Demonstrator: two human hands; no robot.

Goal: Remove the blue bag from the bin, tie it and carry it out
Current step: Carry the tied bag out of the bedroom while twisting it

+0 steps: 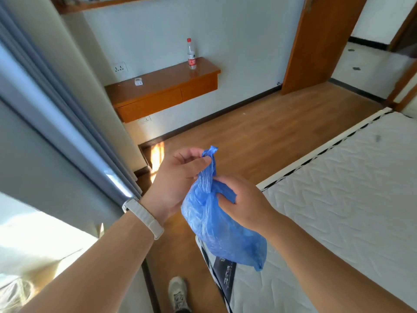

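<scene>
A crinkled blue bag [222,231] hangs in the air in front of me, above the wooden floor. My left hand [178,177] pinches a twisted strip of the bag's top between thumb and fingers and holds it upward. My right hand [243,204] grips the gathered neck of the bag just below, fingers curled into the plastic. The bag's body sags down and to the right, towards the mattress corner. No bin is in view.
A bare white mattress [343,195] fills the right side. Grey curtains [56,123] hang at the left. A wall-mounted wooden shelf [162,86] carries a plastic bottle [191,54]. An open wooden door [320,41] stands at the back right. My shoe [178,294] rests on the wooden floor [248,136].
</scene>
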